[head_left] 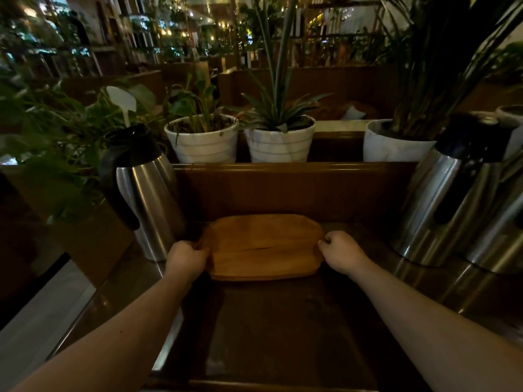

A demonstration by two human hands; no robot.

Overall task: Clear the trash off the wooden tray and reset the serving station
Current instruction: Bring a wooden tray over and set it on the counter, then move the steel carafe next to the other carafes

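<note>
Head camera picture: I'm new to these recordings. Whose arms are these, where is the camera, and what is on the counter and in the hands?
There is no machine here. A person wears one wide-angle camera on the head, looking forward and down, so the two bare arms are their own. The left hand and right hand each grip one end of a wooden tray on a dark counter. The tray's top looks bare; no trash shows on it. A steel jug stands to its left, and another jug to its right. Behind, on a raised ledge, stand white plant pots. The room is dim, so fine detail is hard to tell.
</note>
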